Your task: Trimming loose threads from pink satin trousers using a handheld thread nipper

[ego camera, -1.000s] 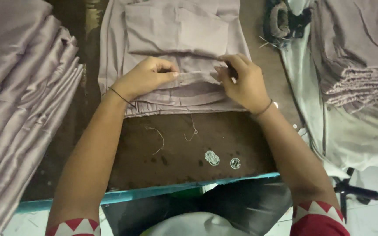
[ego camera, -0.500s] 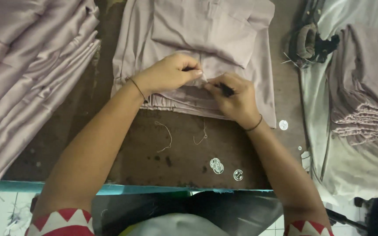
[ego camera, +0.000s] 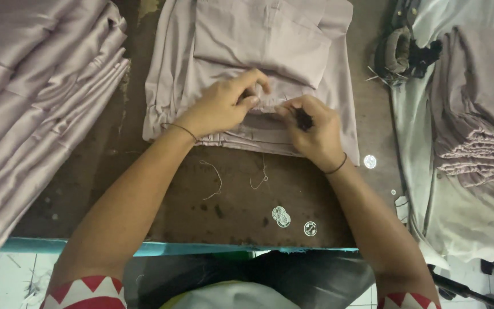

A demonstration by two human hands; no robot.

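A folded pale mauve garment (ego camera: 258,46) lies on the dark brown table (ego camera: 161,189) in front of me. My left hand (ego camera: 221,106) pinches the cloth near the garment's lower edge, fingers closed on a fold. Right beside it, my right hand (ego camera: 313,129) is closed around a small dark tool (ego camera: 303,119) whose shape I cannot make out, pressed to the same fold. Both wrists wear thin dark bands.
A tall pile of folded mauve cloth (ego camera: 35,97) fills the left side. More mauve pieces (ego camera: 475,114) lie on white cloth at the right, beside a dark bundle (ego camera: 398,54). Loose threads (ego camera: 215,177) and small round stickers (ego camera: 281,216) dot the table near its teal front edge (ego camera: 87,246).
My hands have drawn closer together on the garment's lower fold. The view has shifted, so the garment sits further right and lower in the frame.
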